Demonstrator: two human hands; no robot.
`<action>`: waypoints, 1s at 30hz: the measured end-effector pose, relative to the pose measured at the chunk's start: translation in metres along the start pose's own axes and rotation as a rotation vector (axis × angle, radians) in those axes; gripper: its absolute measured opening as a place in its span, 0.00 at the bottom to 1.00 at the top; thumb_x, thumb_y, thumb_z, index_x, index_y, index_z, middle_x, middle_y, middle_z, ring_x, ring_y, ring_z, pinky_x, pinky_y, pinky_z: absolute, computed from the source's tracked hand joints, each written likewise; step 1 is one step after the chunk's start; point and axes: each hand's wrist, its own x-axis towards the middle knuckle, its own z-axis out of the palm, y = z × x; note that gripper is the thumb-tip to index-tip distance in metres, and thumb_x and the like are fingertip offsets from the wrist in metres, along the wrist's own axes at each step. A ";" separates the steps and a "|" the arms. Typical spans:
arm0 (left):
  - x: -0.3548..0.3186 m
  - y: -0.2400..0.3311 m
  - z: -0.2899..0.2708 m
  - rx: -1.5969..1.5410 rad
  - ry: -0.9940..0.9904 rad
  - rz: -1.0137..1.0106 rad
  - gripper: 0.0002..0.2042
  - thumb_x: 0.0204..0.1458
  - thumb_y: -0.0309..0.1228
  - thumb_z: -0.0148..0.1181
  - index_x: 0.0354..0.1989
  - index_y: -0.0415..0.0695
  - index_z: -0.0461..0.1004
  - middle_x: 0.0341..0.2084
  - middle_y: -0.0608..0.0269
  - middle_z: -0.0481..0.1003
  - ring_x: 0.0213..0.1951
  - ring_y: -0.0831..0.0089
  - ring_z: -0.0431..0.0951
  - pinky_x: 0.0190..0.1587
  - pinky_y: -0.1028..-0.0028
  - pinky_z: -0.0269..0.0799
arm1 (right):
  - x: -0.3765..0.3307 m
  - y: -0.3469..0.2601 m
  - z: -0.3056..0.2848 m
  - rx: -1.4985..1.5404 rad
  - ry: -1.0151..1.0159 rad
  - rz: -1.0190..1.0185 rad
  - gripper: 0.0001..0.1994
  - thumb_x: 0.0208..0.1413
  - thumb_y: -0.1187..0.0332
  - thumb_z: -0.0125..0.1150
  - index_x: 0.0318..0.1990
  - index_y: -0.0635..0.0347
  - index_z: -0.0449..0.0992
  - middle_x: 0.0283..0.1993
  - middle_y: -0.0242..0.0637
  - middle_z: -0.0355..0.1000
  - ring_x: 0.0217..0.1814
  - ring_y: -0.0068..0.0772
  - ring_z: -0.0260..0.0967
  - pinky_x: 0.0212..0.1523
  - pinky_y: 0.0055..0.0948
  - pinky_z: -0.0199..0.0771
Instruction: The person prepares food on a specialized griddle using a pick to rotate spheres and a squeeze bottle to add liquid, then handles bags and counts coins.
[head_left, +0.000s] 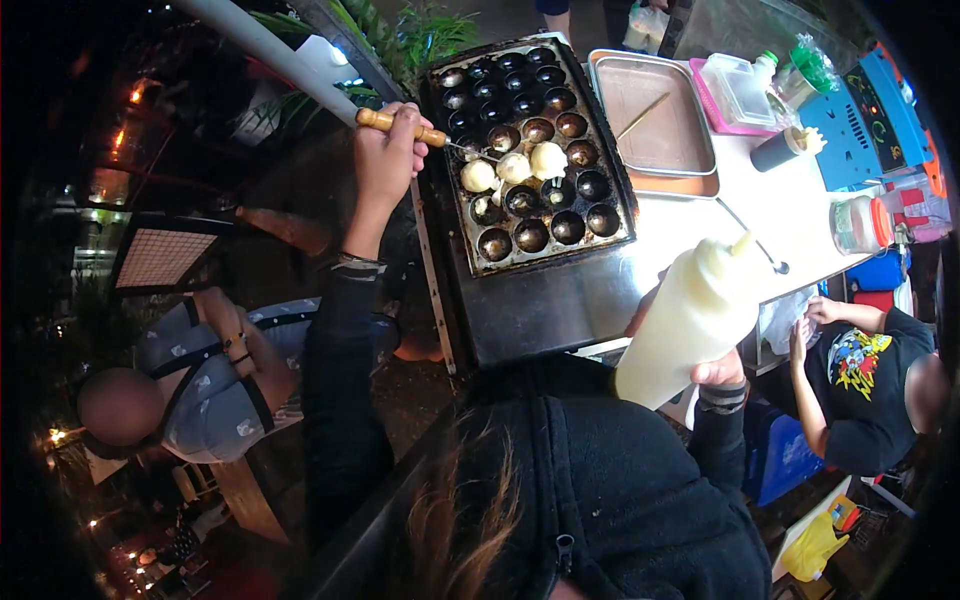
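My left hand (386, 152) is closed around the wooden handle of a takoyaki pick (430, 135). Its thin metal tip reaches over a dark takoyaki pan (483, 262) with rows of round hollows. Three pale batter balls (513, 168) sit side by side across the pan's middle, close to the pick's tip. Some nearby hollows hold pale scraps, and the others look dark and oily. My right hand (722, 372) grips a large translucent squeeze bottle (690, 325) of pale liquid. The bottle tilts with its nozzle up and to the right, in front of the counter's near edge.
Right of the pan lies a metal tray (655, 110) with a stick in it. Beyond are a plastic container (738, 88), a dark sauce bottle (785, 148), a red-lidded jar (860, 224) and a ladle (765, 250). One person (860, 390) works at right; another (215, 370) sits at left.
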 end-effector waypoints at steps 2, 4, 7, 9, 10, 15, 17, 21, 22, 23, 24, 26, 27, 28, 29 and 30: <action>-0.003 -0.008 0.002 0.013 -0.010 -0.006 0.16 0.59 0.39 0.47 0.27 0.40 0.72 0.13 0.70 0.68 0.12 0.86 0.64 0.13 0.84 0.59 | -0.001 -0.006 -0.012 -0.132 0.020 0.028 0.48 0.29 0.53 0.73 0.58 0.68 0.56 0.42 0.50 0.69 0.44 0.47 0.70 0.46 0.42 0.71; -0.008 -0.014 0.005 -0.059 -0.044 -0.056 0.16 0.59 0.40 0.48 0.27 0.41 0.73 0.14 0.70 0.69 0.13 0.86 0.66 0.14 0.84 0.62 | 0.001 -0.019 -0.019 -0.269 0.047 0.054 0.45 0.29 0.54 0.73 0.56 0.68 0.59 0.42 0.48 0.70 0.45 0.44 0.70 0.47 0.40 0.71; -0.016 -0.019 0.006 -0.153 -0.053 -0.059 0.15 0.60 0.39 0.47 0.30 0.39 0.72 0.15 0.67 0.70 0.14 0.83 0.69 0.15 0.82 0.65 | 0.009 -0.057 -0.017 -0.667 0.189 0.241 0.35 0.32 0.58 0.68 0.50 0.69 0.68 0.42 0.42 0.71 0.45 0.34 0.69 0.47 0.33 0.69; -0.026 -0.018 0.003 -0.215 -0.035 -0.087 0.15 0.61 0.39 0.46 0.33 0.38 0.71 0.18 0.64 0.70 0.17 0.80 0.71 0.18 0.81 0.67 | 0.018 -0.067 -0.020 -0.823 0.214 0.172 0.38 0.31 0.57 0.70 0.52 0.68 0.66 0.44 0.44 0.71 0.46 0.36 0.68 0.50 0.34 0.66; -0.032 -0.020 0.001 -0.210 -0.028 -0.087 0.15 0.61 0.39 0.46 0.33 0.38 0.71 0.18 0.64 0.70 0.17 0.80 0.71 0.18 0.81 0.67 | 0.032 -0.082 -0.008 -0.810 0.161 0.206 0.40 0.30 0.55 0.71 0.53 0.67 0.66 0.44 0.44 0.70 0.47 0.38 0.68 0.53 0.35 0.63; -0.052 -0.028 0.007 -0.345 0.058 -0.106 0.15 0.60 0.39 0.48 0.34 0.37 0.71 0.18 0.62 0.71 0.17 0.78 0.72 0.19 0.79 0.70 | 0.063 -0.091 -0.013 -1.163 0.042 0.160 0.43 0.30 0.52 0.69 0.57 0.66 0.64 0.45 0.48 0.71 0.47 0.44 0.69 0.52 0.37 0.65; -0.053 -0.035 0.009 -0.401 0.119 -0.149 0.15 0.60 0.39 0.49 0.33 0.36 0.71 0.18 0.61 0.72 0.17 0.76 0.73 0.19 0.78 0.72 | 0.076 -0.089 -0.019 -1.262 -0.029 0.166 0.44 0.31 0.52 0.68 0.59 0.65 0.62 0.45 0.52 0.72 0.47 0.47 0.71 0.51 0.40 0.67; -0.062 -0.032 0.007 -0.494 0.179 -0.239 0.15 0.60 0.40 0.48 0.35 0.40 0.71 0.20 0.65 0.71 0.20 0.78 0.71 0.22 0.79 0.69 | 0.098 -0.091 -0.010 -1.409 -0.081 0.141 0.38 0.31 0.52 0.69 0.50 0.68 0.67 0.36 0.50 0.74 0.38 0.47 0.74 0.44 0.36 0.72; -0.063 -0.033 0.007 -0.527 0.193 -0.247 0.14 0.60 0.41 0.49 0.36 0.40 0.71 0.20 0.65 0.71 0.21 0.78 0.71 0.23 0.79 0.69 | 0.103 -0.090 -0.009 -1.409 -0.080 0.140 0.38 0.31 0.52 0.69 0.50 0.68 0.67 0.36 0.50 0.74 0.38 0.47 0.74 0.44 0.36 0.72; -0.063 -0.034 0.007 -0.561 0.207 -0.255 0.14 0.59 0.41 0.49 0.36 0.41 0.71 0.21 0.66 0.70 0.21 0.78 0.70 0.24 0.79 0.69 | 0.107 -0.089 -0.010 -1.417 -0.119 0.126 0.36 0.31 0.53 0.69 0.48 0.69 0.68 0.35 0.51 0.74 0.37 0.47 0.74 0.43 0.36 0.73; -0.063 -0.036 0.006 -0.560 0.205 -0.255 0.14 0.59 0.41 0.49 0.36 0.41 0.71 0.21 0.66 0.70 0.21 0.78 0.70 0.24 0.79 0.69 | 0.110 -0.088 -0.010 -1.425 -0.157 0.113 0.33 0.32 0.54 0.70 0.45 0.69 0.69 0.34 0.51 0.74 0.36 0.48 0.75 0.41 0.36 0.74; -0.064 -0.041 0.005 -0.603 0.272 -0.198 0.15 0.59 0.40 0.50 0.36 0.39 0.70 0.20 0.62 0.72 0.19 0.75 0.73 0.22 0.76 0.71 | 0.116 -0.087 -0.005 -1.460 -0.178 0.091 0.32 0.33 0.56 0.70 0.44 0.69 0.69 0.34 0.52 0.74 0.37 0.49 0.75 0.40 0.38 0.74; -0.065 -0.042 0.004 -0.603 0.272 -0.197 0.15 0.59 0.40 0.50 0.36 0.39 0.70 0.20 0.62 0.72 0.19 0.75 0.73 0.22 0.76 0.71 | 0.120 -0.089 -0.002 -1.486 -0.206 0.114 0.33 0.33 0.55 0.71 0.45 0.70 0.69 0.35 0.53 0.74 0.38 0.49 0.75 0.40 0.38 0.74; -0.065 -0.044 0.004 -0.605 0.293 -0.176 0.14 0.59 0.40 0.49 0.36 0.39 0.70 0.20 0.62 0.71 0.19 0.75 0.73 0.22 0.76 0.72 | 0.123 -0.089 -0.001 -1.513 -0.233 0.140 0.34 0.32 0.55 0.71 0.46 0.70 0.69 0.35 0.54 0.74 0.39 0.49 0.75 0.41 0.38 0.74; -0.066 -0.045 0.005 -0.607 0.313 -0.155 0.14 0.59 0.40 0.49 0.35 0.40 0.70 0.20 0.62 0.71 0.19 0.75 0.73 0.22 0.76 0.72 | 0.125 -0.088 0.000 -1.513 -0.232 0.143 0.34 0.32 0.55 0.71 0.46 0.70 0.69 0.35 0.54 0.74 0.39 0.49 0.75 0.41 0.38 0.74; -0.067 -0.046 0.006 -0.608 0.312 -0.157 0.14 0.59 0.40 0.49 0.35 0.40 0.70 0.20 0.62 0.71 0.19 0.75 0.73 0.22 0.76 0.72 | 0.127 -0.087 0.000 -1.554 -0.241 0.100 0.35 0.32 0.54 0.72 0.47 0.70 0.69 0.35 0.55 0.74 0.38 0.49 0.75 0.41 0.38 0.75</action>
